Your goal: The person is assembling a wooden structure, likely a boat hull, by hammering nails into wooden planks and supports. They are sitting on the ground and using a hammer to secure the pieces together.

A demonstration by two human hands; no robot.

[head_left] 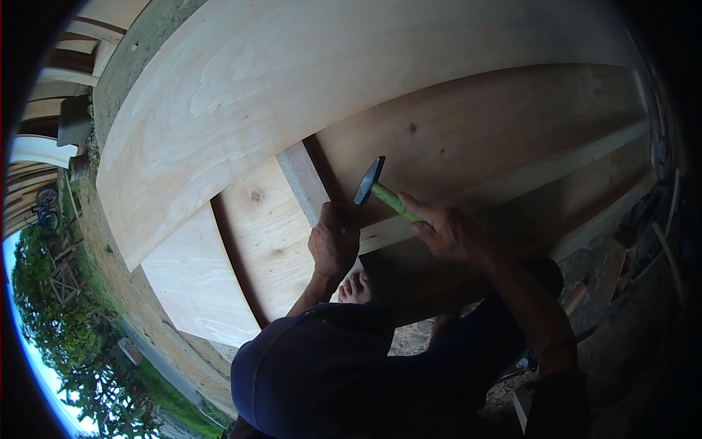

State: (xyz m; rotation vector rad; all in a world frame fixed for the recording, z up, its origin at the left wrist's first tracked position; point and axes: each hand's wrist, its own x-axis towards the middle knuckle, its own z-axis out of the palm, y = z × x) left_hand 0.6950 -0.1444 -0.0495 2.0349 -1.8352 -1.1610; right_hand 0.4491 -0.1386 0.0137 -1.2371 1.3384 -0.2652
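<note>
My right hand [450, 233] is closed round the green handle of a hammer [395, 201]. Its dark metal head is raised just to the right of my left hand. My left hand [334, 241] is closed in a fist at the near end of a pale wooden batten [303, 178]. Whatever its fingers hold, if anything, is hidden. The batten lies across a plywood panel [263, 205], its far end meeting the edge of a large pale plywood sheet [292, 73]. My bare foot [355, 288] rests close below the left hand.
A smaller plywood piece [197, 271] lies at the left. Long wooden rails [526, 172] run to the right, with recessed panels between them. Wood scraps [614, 271] litter the ground at the right. Beyond the left side are grass, a bicycle [47, 210] and stacked curved timber.
</note>
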